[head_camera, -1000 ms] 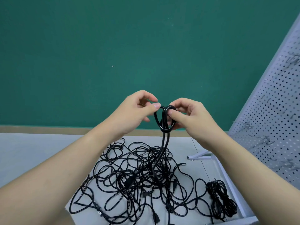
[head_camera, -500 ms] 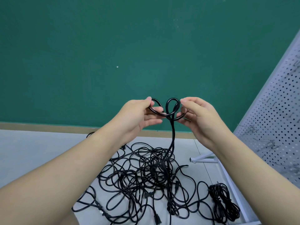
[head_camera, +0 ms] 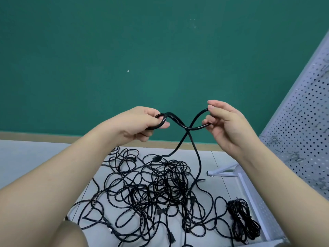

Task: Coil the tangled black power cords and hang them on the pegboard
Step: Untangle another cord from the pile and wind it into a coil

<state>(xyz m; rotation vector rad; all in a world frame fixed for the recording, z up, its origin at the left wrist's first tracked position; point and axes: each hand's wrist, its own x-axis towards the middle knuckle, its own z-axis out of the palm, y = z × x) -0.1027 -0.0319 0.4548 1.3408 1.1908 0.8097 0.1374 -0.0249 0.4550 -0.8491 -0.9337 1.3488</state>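
The tangled cords (head_camera: 156,196) lie on the floor beside the pegboard (head_camera: 300,122); draw slack upward evenly so no knot tightens. The left hand (head_camera: 140,123) grips one loop of the raised cord (head_camera: 187,128) and the right hand (head_camera: 224,122) pinches the other. Compared with half a second earlier, the hands are farther apart and the loops wider.

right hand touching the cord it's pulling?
Touching. Head view: right hand pinches the cord loop between thumb and fingers; no gap shows.
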